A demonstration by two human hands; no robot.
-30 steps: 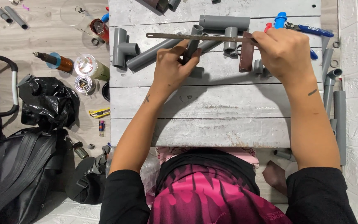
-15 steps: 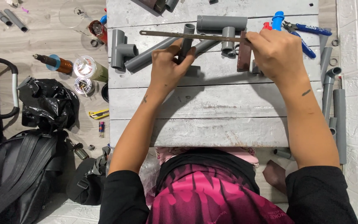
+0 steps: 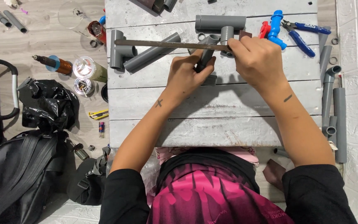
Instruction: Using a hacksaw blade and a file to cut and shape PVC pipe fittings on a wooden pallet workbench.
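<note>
Hands (image 3: 224,68) grip flat rusty saw blade (image 3: 162,43) across smooth grey pipe (image 3: 206,58).

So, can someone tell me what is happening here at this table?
A person sits at a grey wooden table and works on plastic pipe. The left hand grips a short grey pipe piece and presses it down on the boards. The right hand holds one end of a long thin saw blade, laid across that piece. More grey pipes and a tee fitting lie around, with blue pliers to the right and a black bag on the floor.
</note>
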